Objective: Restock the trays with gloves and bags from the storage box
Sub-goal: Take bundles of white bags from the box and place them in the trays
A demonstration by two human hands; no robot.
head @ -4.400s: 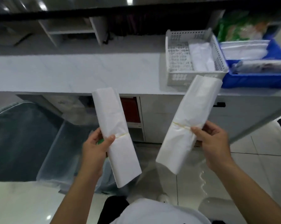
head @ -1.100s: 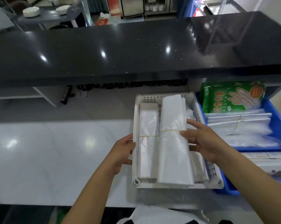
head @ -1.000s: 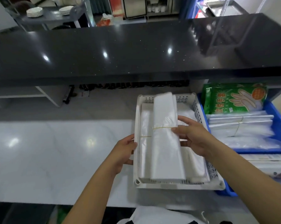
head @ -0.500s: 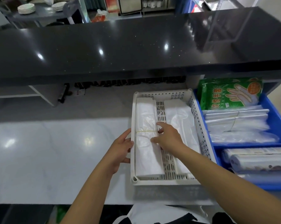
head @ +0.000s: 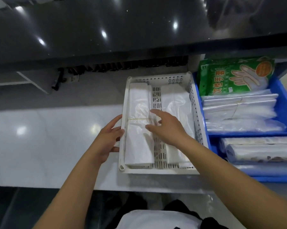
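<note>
Two banded bundles of white plastic bags lie lengthwise in the white perforated tray (head: 157, 168) on the pale counter (head: 48, 146): the left bundle (head: 137, 126) against the tray's left wall, the right bundle (head: 177, 103) toward the right wall, a strip of slotted tray floor bare between them. The left hand (head: 106, 141) rests outside the tray, fingers spread and loosely curled against the left wall, steadying it rather than gripping anything. The right hand (head: 168, 128) reaches over the gap, fingers apart, fingertips touching the left bundle's inner edge near its rubber band (head: 137, 119); it presses or nudges and clamps nothing.

Just right of the tray, a blue bin (head: 286, 111) holds a green glove packet (head: 230, 75) standing at its far end and stacks of clear bags (head: 238, 111).

Judging by the creased, glossy film, the bundles are light, soft and slippery; they would sag at both ends if lifted from one end. The best hold looks to be around the middle, over the band, where the sheets are cinched and least likely to slide apart.
</note>
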